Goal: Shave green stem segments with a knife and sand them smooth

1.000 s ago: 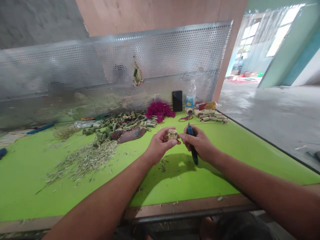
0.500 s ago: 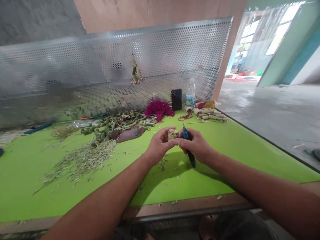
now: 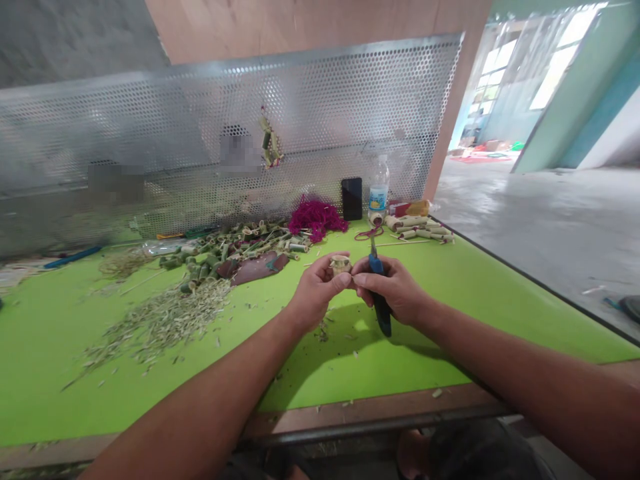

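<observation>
Mesh [image 3: 325, 100] is stood along the far side of the green table [image 3: 480, 307]. Cut bamboo [image 3: 245, 248] is heaped at left, with shavings [image 3: 165, 323] spread nearer the person. Magenta thread [image 3: 317, 219] is tangled at the right end of the heap. Left hand [image 3: 317, 288] and right hand [image 3: 397, 285] are held close together above the table; whether their fingertips meet cannot be told. A bottle [image 3: 379, 192] is stood upright near the mesh, a phone [image 3: 352, 199] upright to its left. The knife [image 3: 383, 312] is gripped in the right hand, blade pointed away, handle end lowered. A ring [image 3: 341, 264] of bamboo is pinched between left thumb and fingers, left of the knife.
</observation>
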{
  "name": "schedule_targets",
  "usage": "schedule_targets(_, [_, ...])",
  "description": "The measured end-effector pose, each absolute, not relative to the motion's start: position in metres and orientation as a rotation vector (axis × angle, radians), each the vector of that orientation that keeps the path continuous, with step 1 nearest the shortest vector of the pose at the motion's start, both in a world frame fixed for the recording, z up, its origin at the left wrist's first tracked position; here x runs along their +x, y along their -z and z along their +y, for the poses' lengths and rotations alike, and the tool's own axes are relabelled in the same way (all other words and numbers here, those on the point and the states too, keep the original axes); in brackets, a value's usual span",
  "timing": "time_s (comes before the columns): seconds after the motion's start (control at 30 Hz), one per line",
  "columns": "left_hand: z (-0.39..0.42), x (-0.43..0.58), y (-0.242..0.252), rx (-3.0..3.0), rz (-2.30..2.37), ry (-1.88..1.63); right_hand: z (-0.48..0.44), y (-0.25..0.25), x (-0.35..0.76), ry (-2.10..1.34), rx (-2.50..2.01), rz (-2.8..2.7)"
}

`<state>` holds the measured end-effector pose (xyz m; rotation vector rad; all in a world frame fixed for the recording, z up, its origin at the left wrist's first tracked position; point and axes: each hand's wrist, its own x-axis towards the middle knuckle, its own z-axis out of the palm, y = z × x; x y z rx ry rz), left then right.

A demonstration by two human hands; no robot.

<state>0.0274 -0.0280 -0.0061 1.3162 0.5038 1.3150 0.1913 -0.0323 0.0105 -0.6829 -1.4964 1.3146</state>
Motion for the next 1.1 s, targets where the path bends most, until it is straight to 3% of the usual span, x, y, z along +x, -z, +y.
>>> schedule_targets(1.1, [-0.034,0.023,0.005,1.130,0.289,-1.109,-0.055,-0.019,0.190,-1.280,-0.686,-1.637])
